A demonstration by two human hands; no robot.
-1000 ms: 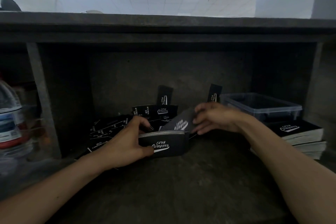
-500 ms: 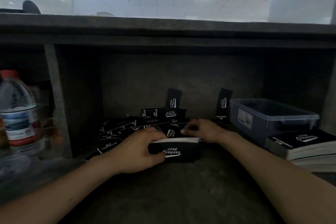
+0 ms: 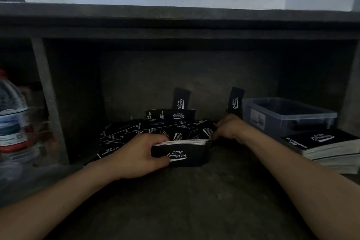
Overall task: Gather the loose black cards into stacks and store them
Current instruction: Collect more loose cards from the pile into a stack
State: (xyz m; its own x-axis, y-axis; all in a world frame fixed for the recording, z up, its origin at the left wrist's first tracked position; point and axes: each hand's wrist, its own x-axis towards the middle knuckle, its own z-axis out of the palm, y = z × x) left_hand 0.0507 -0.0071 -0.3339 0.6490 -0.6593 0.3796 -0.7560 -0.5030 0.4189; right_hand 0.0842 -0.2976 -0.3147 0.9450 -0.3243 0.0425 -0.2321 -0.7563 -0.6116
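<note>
Since a second ago the right hand (image 3: 229, 128) has dropped from above the stack to behind its right end, and the card it held up then no longer shows. Two bare arms reach into a dim recess over a grey counter (image 3: 175, 206).

The left hand (image 3: 140, 154) grips a stack (image 3: 183, 155) of black cards printed "Club Camping". Its thumb is on the near face and its fingers are wrapped over the top left corner. The stack stands on its long edge on the counter, with its long axis running from 9 to 3 o'clock.

The right hand's fingers (image 3: 216, 132) curl down behind the stack's right end. Their tips are hidden, so it cannot be told whether they pinch a card.

Loose cards (image 3: 136, 132) lie scattered flat just behind the stack, at 12 o'clock from it and about 9 o'clock from the right fingers (the only free hand, and the nearer one). Two leaning cards (image 3: 181, 99) stand against the back wall.

At 2 o'clock sits a clear plastic bin (image 3: 288, 115), with finished stacks (image 3: 321, 146) just in front of it. The next pick probably calls for a short reach leftward by the right hand.
</note>
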